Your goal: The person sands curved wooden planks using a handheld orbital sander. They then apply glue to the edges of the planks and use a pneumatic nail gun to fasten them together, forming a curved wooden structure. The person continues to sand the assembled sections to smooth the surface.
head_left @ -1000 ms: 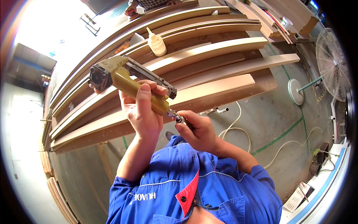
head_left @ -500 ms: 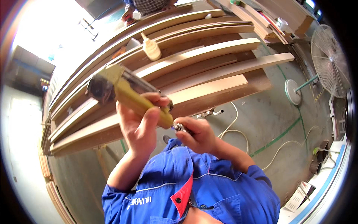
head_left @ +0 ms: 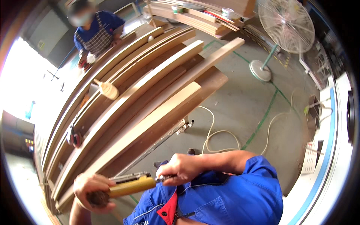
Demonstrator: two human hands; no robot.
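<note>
My left hand [head_left: 92, 189] is wrapped round the dark head end of a yellow nail gun [head_left: 133, 186], held low in front of my body. The tool lies nearly level, with its metal magazine along the far side. At its other end my right hand [head_left: 182, 167] grips a metal air hose coupler [head_left: 162, 178], which meets the end of the tool's handle. Whether the coupler is locked on cannot be made out. Beyond my hands, long wooden boards [head_left: 157, 116] stand in rows on a brown panel.
A cream glue bottle [head_left: 108, 91] lies on the boards, near a dark red round tool [head_left: 77, 139]. Across the boards stands a co-worker [head_left: 98, 35]. A pale hose [head_left: 225, 133] loops over the floor, and a pedestal fan [head_left: 287, 24] stands at the far right.
The nail gun has come down and left, turning nearly level. My left hand has shifted from the handle to the head end. My view has swung, bringing the co-worker into sight.
</note>
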